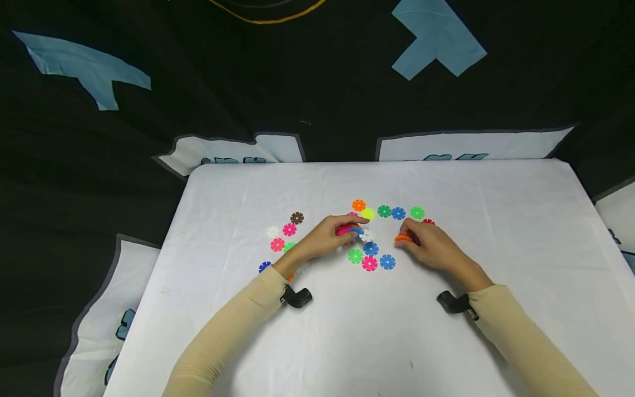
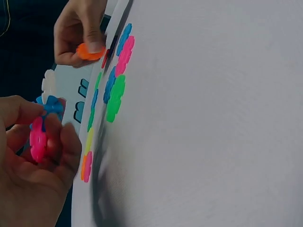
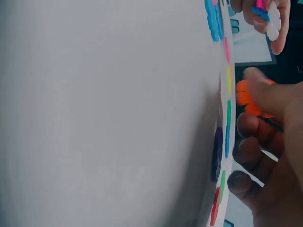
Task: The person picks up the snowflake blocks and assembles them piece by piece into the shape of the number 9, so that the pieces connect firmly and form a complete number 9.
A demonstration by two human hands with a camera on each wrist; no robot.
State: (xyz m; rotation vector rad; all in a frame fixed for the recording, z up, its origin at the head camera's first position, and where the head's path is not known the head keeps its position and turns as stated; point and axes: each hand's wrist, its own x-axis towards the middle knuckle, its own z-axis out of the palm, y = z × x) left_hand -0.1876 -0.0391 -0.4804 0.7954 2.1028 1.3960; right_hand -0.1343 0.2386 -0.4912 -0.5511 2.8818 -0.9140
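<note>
My left hand [image 1: 324, 238] holds a small joined cluster of notched plastic discs above the white table. In the left wrist view the cluster shows a pink disc [image 2: 38, 140], a blue disc [image 2: 53, 106] and a white disc [image 2: 49, 85]. My right hand [image 1: 436, 247] pinches an orange notched disc [image 1: 403, 238] between thumb and fingers, a short way to the right of the cluster and apart from it. The right wrist view also shows that orange disc [image 3: 242, 92], partly covered by the thumb.
Several loose discs lie flat around the hands: a brown disc [image 1: 296, 218] on the left, a green disc [image 1: 355, 256] and a pink disc [image 1: 369, 263] in front, a yellow disc [image 1: 367, 214] behind. A dark curtain [image 1: 337, 82] hangs beyond the white-covered table [image 1: 372, 342].
</note>
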